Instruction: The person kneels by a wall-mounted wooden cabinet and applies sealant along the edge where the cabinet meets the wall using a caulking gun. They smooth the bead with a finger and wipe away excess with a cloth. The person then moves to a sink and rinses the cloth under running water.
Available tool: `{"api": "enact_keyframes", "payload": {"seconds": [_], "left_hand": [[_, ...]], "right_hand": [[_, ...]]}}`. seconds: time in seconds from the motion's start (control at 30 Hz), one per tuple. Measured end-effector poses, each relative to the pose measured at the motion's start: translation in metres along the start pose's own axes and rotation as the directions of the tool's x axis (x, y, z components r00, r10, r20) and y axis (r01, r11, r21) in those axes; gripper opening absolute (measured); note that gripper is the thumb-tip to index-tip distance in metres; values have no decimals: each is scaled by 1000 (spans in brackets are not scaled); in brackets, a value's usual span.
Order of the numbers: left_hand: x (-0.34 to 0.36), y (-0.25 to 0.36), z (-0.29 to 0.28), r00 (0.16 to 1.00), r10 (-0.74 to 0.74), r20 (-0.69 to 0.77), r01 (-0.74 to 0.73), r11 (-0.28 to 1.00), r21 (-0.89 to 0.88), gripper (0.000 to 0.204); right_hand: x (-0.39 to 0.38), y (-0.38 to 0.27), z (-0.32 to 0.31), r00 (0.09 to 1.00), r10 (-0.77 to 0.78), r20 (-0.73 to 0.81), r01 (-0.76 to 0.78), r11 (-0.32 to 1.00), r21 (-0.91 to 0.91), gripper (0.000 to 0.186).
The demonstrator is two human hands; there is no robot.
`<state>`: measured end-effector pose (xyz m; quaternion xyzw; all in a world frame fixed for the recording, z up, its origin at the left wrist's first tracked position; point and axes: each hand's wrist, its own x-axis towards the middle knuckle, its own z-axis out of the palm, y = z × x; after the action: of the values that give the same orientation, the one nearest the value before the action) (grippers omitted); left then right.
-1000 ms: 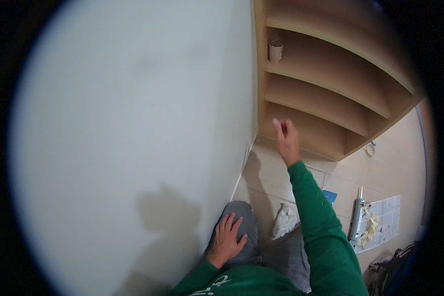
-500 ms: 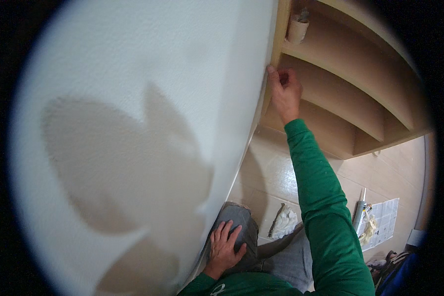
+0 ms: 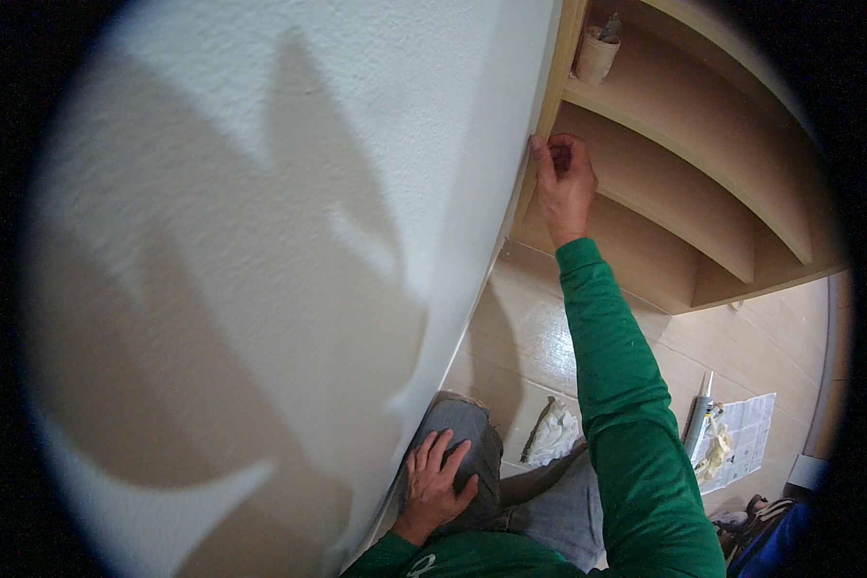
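Note:
Up ahead, my right hand (image 3: 565, 189) is at the front edge of a wooden shelf unit (image 3: 636, 222), where it meets the white textured wall (image 3: 356, 116). Its thumb presses along that seam while the other fingers curl in; I see nothing held in them. My left hand (image 3: 435, 493) rests with fingers spread on my grey-trousered knee (image 3: 462, 433), close to the wall. A beige cup (image 3: 598, 60) with something grey sticking out of it stands on an upper shelf, beyond my right hand.
On the tiled floor (image 3: 520, 337) lie a crumpled white cloth or paper (image 3: 553, 433) and, to the right, a printed sheet (image 3: 753, 438). A caulking tube with a nozzle (image 3: 699, 421) and yellowish crumpled material (image 3: 715, 453) lie on it. Dark and blue items (image 3: 766, 539) sit at lower right.
My right thumb has slid slightly down the seam, toward me. The view has shifted a little and the shadows on the wall have moved up and left. The left hand stays on the knee.

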<state>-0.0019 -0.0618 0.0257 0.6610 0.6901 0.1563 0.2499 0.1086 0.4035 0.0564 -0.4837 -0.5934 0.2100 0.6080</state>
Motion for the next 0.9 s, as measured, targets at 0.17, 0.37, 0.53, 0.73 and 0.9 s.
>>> {"api": "enact_keyframes", "payload": {"seconds": [0.17,0.37,0.53,0.73,0.9], "left_hand": [[-1,-2,2,1000,0,-3,0,1000,-16,60],[0,-3,0,1000,3,3,-3,1000,-19,61],[1,-3,-1,1000,2,13,-2,1000,-26,61],[2,-2,-2,1000,-5,21,6,1000,-23,60],[2,-3,-1,1000,6,-6,-6,1000,-24,58]], "right_hand": [[-5,1,0,1000,8,22,-9,1000,18,35],[-9,10,2,1000,-2,30,0,999,42,34],[-12,20,6,999,-39,16,38,997,69,35],[-13,28,6,997,-77,28,76,997,35,38],[-15,29,-1,991,-91,102,88,996,26,44]]}}
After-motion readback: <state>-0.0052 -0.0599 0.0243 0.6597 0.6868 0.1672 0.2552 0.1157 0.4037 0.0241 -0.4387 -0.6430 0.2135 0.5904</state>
